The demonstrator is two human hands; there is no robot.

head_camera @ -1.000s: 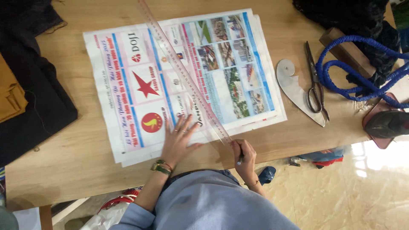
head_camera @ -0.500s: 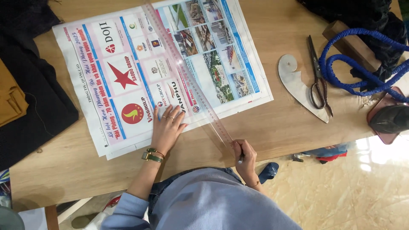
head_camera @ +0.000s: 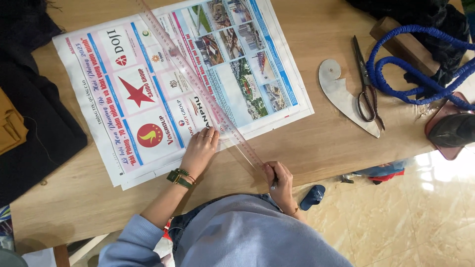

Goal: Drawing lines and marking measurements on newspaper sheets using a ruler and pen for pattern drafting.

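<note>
Item one, far to the left of your hands: dark cloth (head_camera: 34, 113) over the table edge, with a folded mustard-yellow piece (head_camera: 11, 126) lying on it.

Item two: your left hand (head_camera: 200, 148), fingers spread and pressed flat, holding down the newspaper (head_camera: 148, 94) just left of the ruler. A green band with thin bangles (head_camera: 179, 177) sits on that wrist.

Item three: the long clear ruler (head_camera: 198, 81), lying diagonally across the newspaper, its near end reaching off the paper toward your right hand.

Item four: your right hand (head_camera: 279, 183), at the near end of the ruler on the wooden table (head_camera: 316, 143), fingers closed around a thin dark pen or pencil (head_camera: 273, 186); its tip is too small to make out.

Item five, well to the right of that grip: a pale curved template (head_camera: 344, 94), dark scissors (head_camera: 367, 81) lying partly on it, then a coiled blue cord (head_camera: 396, 74) and a dark iron on its reddish rest (head_camera: 452, 131).
</note>
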